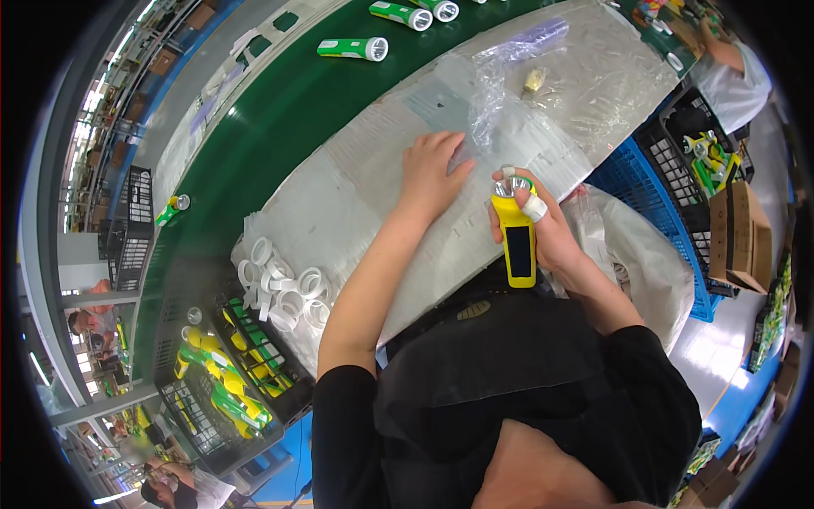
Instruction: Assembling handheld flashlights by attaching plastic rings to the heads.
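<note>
My right hand point(551, 233) grips a yellow flashlight point(520, 242) with a black panel on its body. Its silver reflector end points away from me, and no white ring shows around it. White wraps cover the thumb and one finger of that hand. To the left, my left hand point(431, 176) rests over the pale work surface point(373, 182), thumb and fingers apart. Clear plastic film point(492, 106) lies just beyond its fingertips; a translucent patch shows between thumb and fingers, too unclear to name. White plastic rings point(288, 293) are heaped near the surface's left end.
Beyond the work surface runs a green conveyor belt point(280, 144), carrying green-and-white flashlights point(352, 49). Black crates point(254, 373) of yellow and green flashlights stand at lower left. On the right are a white sack point(644, 263), a blue crate point(644, 195), cardboard boxes point(739, 237) and a co-worker point(733, 85).
</note>
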`<state>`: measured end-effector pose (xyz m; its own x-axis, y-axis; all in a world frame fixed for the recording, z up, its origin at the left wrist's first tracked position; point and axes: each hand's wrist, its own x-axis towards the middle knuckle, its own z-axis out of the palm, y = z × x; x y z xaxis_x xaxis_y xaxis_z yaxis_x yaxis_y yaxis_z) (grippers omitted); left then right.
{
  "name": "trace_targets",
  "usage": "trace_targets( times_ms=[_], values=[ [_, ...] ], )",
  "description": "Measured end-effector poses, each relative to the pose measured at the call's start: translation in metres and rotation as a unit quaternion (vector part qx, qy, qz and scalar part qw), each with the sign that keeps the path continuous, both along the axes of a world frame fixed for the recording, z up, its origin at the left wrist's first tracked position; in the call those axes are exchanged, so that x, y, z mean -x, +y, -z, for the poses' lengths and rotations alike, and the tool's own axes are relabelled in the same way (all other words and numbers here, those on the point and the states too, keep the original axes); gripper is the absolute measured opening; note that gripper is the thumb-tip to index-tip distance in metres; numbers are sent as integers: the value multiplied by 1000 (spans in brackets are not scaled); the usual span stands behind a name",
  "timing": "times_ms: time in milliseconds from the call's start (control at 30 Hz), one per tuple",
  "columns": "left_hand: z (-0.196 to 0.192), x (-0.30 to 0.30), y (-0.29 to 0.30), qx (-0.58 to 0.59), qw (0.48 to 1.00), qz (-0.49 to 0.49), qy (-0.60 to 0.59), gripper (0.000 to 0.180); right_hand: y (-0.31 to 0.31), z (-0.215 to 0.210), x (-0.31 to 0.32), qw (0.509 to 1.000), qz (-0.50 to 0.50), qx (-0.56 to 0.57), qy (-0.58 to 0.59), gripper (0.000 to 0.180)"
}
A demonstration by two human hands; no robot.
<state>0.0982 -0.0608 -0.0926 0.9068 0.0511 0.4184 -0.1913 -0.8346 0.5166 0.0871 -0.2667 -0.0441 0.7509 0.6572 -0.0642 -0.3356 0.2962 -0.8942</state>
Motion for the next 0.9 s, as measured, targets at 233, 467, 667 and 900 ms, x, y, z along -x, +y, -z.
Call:
trace_targets(
  times_ms=[233,467,667,900],
  values=[
    [3,6,15,136,990,44,-19,41,-1,-1,-2,1000,-12,5,6,56],
    [-76,79,-6,241,963,104,-51,38,30,-18,0,994,-109,-23,-21,54],
    [-79,121,11,98,987,51,-117,37,65,-23,13,979,-200,-14,-45,40],
    [-64,135,37,174,958,21,-227,30,115,-24,33,968,-249,21,-34,46]
  ],
)
